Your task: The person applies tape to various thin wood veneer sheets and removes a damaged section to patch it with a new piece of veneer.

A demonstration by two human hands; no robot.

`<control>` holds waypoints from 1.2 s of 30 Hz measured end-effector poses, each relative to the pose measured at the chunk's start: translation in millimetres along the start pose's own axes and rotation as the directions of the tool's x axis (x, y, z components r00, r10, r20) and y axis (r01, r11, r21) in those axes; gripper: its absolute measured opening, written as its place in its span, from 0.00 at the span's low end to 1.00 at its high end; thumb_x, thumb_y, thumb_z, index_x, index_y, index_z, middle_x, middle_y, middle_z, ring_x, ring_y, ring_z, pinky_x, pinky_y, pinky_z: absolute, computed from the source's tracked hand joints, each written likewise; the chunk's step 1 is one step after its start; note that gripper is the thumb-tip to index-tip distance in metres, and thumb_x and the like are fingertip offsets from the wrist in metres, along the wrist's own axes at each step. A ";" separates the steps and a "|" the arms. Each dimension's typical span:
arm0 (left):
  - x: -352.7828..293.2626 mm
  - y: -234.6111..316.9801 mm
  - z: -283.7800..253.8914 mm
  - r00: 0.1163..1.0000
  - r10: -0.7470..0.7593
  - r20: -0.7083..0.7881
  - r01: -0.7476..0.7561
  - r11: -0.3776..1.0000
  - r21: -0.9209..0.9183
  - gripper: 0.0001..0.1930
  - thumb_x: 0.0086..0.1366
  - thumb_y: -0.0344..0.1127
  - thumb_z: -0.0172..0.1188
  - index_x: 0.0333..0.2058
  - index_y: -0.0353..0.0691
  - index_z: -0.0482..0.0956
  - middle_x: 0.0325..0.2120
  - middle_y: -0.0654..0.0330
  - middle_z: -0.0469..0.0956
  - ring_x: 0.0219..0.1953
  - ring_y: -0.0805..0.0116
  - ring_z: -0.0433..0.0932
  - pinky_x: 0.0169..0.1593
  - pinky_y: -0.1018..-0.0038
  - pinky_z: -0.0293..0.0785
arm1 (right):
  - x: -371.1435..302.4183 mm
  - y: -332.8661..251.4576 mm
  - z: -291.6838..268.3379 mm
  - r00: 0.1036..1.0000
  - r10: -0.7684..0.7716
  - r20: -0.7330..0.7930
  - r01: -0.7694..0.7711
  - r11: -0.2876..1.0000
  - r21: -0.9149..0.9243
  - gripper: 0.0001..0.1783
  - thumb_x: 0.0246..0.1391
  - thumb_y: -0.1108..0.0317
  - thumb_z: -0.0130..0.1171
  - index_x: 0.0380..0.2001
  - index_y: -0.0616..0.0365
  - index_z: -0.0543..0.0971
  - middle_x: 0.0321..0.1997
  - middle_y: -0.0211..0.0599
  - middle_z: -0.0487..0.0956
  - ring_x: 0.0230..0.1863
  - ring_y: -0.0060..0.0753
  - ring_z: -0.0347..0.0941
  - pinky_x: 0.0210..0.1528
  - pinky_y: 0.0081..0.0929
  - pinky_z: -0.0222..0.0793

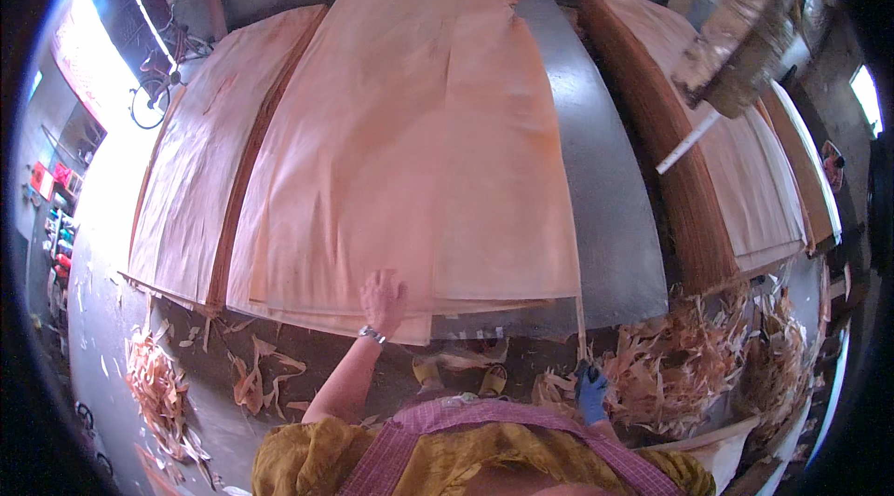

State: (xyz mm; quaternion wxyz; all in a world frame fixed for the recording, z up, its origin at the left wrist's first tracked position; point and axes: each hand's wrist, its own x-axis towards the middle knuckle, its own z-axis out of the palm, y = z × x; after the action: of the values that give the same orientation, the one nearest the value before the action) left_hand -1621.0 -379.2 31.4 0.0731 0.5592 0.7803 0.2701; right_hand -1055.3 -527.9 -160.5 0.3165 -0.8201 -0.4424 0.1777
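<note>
A large pale-orange wood veneer sheet covers most of the grey-topped table, with other sheets showing under its front and left edges. My bare left hand, a watch at its wrist, rests on the veneer near the front edge, fingers spread on the surface. Off the table's front edge, my right hand wears a blue glove and is closed around the lower end of a thin, pale wooden strip. That strip runs up beside the sheet's right corner. The glove hides its lower end.
Stacks of veneer stand left and right of the table. Torn veneer scraps heap on the floor at right, with another pile at left. A plastic-wrapped beam hangs over the right stack. A bicycle stands far left.
</note>
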 end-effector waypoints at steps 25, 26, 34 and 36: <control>69.1 137.3 68.3 0.845 -0.339 0.414 0.396 0.916 -0.058 0.19 0.52 0.47 0.62 0.33 0.36 0.85 0.34 0.46 0.83 0.43 0.49 0.81 0.46 0.60 0.77 | -37.3 9.1 -42.7 0.906 0.095 0.413 -0.250 0.907 0.339 0.16 0.63 0.57 0.54 0.31 0.58 0.80 0.21 0.33 0.76 0.19 0.27 0.68 0.23 0.32 0.61; 71.1 131.6 57.5 0.827 -0.357 0.434 0.423 0.904 -0.062 0.20 0.52 0.47 0.62 0.34 0.36 0.85 0.35 0.45 0.82 0.44 0.49 0.80 0.46 0.60 0.77 | -53.3 -14.6 -46.6 0.884 0.128 0.449 -0.304 0.888 0.346 0.16 0.63 0.57 0.54 0.31 0.59 0.80 0.21 0.35 0.76 0.20 0.30 0.68 0.24 0.33 0.62; 95.1 84.6 92.4 0.787 -0.381 0.485 0.396 0.915 0.076 0.19 0.55 0.45 0.59 0.37 0.35 0.84 0.42 0.43 0.80 0.48 0.47 0.78 0.50 0.60 0.76 | -68.8 -120.8 -64.6 0.926 0.129 0.355 -0.120 0.992 -0.048 0.18 0.63 0.54 0.53 0.29 0.58 0.79 0.18 0.35 0.74 0.14 0.32 0.66 0.23 0.34 0.63; 92.9 98.7 85.7 0.811 -0.339 0.478 0.343 0.936 0.080 0.18 0.56 0.43 0.58 0.38 0.34 0.84 0.43 0.42 0.79 0.48 0.47 0.78 0.51 0.60 0.76 | -73.3 -129.0 -63.1 0.932 0.114 0.343 -0.161 0.981 0.111 0.19 0.63 0.55 0.54 0.27 0.58 0.78 0.18 0.36 0.74 0.16 0.32 0.66 0.24 0.33 0.63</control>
State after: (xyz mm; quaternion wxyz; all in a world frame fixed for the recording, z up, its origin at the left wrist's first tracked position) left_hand -1536.9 -242.7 26.3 0.3158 0.4595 0.8231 0.1078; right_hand -1138.2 -559.5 -25.9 0.2790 -0.7832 -0.4178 0.3664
